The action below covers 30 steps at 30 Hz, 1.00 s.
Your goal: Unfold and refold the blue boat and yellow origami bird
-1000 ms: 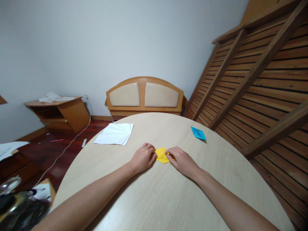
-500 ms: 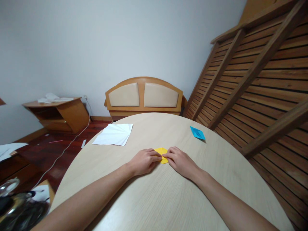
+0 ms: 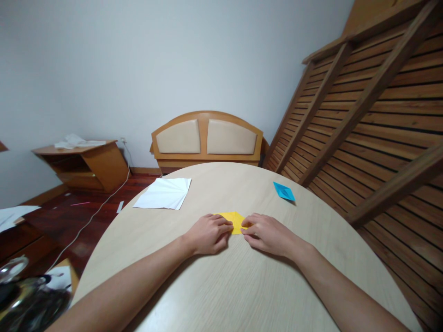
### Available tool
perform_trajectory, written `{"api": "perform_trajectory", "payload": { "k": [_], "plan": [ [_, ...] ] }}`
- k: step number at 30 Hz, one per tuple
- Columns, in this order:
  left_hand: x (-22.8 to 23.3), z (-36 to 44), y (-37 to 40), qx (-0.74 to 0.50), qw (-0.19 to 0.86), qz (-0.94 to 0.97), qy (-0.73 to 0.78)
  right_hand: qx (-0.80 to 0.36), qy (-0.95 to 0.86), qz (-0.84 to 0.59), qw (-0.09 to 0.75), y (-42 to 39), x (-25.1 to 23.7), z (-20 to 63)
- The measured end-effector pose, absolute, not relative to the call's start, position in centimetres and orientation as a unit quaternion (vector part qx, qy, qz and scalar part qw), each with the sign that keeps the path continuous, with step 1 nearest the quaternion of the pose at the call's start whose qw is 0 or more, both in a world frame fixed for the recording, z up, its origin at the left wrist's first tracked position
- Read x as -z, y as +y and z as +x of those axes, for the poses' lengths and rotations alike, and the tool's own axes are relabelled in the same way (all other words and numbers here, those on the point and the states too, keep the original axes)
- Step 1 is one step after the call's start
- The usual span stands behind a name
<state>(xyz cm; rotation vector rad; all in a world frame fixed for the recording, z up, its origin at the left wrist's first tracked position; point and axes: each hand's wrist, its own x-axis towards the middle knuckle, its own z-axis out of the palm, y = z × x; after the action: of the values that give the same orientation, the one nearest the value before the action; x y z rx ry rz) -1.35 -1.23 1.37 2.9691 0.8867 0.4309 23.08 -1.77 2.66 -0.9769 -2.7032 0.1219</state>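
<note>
Hands (image 3: 237,233) pinching yellow paper (image 3: 234,220) flat on table (image 3: 242,286); white sheets (image 3: 164,193), blue fold (image 3: 284,191) well apart

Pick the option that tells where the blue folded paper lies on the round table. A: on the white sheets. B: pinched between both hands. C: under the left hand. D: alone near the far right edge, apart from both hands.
D: the blue folded paper lies by itself toward the table's far right edge, while the left hand and right hand press on the yellow folded paper.
</note>
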Motion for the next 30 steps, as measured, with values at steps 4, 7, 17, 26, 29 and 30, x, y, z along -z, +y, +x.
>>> {"api": "perform_trajectory", "payload": {
  "k": [4,7,17,26,29,30],
  "plan": [
    [-1.4,-1.3,-1.3,-0.137,0.0,0.95,0.28,-0.071,-0.922,-0.349,0.149,-1.7,-2.6,23.1],
    [-1.3,-1.4,-1.1,-0.141,-0.002,0.954,0.264,-0.087,-0.912,-0.366,0.165,-1.5,-2.3,23.1],
    [-1.2,-1.5,-1.0,-0.143,0.02,0.964,0.225,-0.078,-0.856,-0.43,0.277,-0.3,-0.1,22.1],
    [-1.1,-1.6,-1.1,-0.137,0.043,0.964,0.222,-0.13,-0.85,-0.414,0.3,0.1,1.3,22.1],
    [-1.0,-1.7,-1.0,-0.141,0.051,0.965,0.215,-0.138,-0.846,-0.409,0.312,0.2,1.3,22.0],
    [-0.9,-1.7,-1.0,-0.143,0.053,0.966,0.21,-0.141,-0.845,-0.408,0.317,0.3,1.3,21.9]
  ]
}}
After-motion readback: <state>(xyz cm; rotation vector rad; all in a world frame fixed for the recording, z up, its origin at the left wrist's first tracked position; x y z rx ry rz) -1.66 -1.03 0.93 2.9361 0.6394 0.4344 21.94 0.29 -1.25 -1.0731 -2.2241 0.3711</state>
